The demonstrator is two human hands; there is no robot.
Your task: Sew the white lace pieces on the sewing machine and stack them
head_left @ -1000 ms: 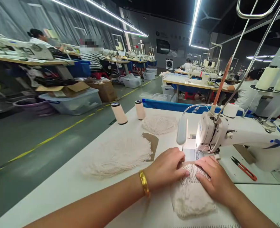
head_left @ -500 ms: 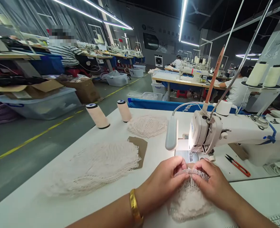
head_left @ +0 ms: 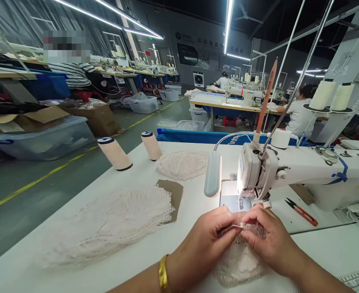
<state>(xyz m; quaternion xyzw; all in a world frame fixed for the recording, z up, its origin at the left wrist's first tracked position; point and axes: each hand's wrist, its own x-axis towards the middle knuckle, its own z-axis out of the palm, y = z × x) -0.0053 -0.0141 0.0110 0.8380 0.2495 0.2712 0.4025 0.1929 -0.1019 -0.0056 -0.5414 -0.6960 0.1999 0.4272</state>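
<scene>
Between both hands, just in front of the sewing machine point(head_left: 258, 167), is a piece of cream lace fabric point(head_left: 240, 264). My left hand point(head_left: 211, 238) pinches its top edge between thumb and fingers, a gold bangle on the wrist. Close beside it, my right hand point(head_left: 266, 236) is closed on the same edge. The lower part of the lace hangs down onto the white table. Right behind my fingertips are the needle and presser foot point(head_left: 243, 202), lit by the lamp point(head_left: 212, 174). How the edge is folded is hidden by my fingers.
A large stack of lace pieces point(head_left: 112, 224) lies on the left over brown card point(head_left: 173, 199), with a smaller lace pile point(head_left: 183, 164) behind. Two thread cones point(head_left: 115, 154) stand near the far edge. Red-handled thread snips point(head_left: 303, 211) lie right. Other people sit at machines beyond.
My hands have drawn closer together on the lace edge, the left one tilting inward. The whole view has shifted slightly, so the table and machine appear further left.
</scene>
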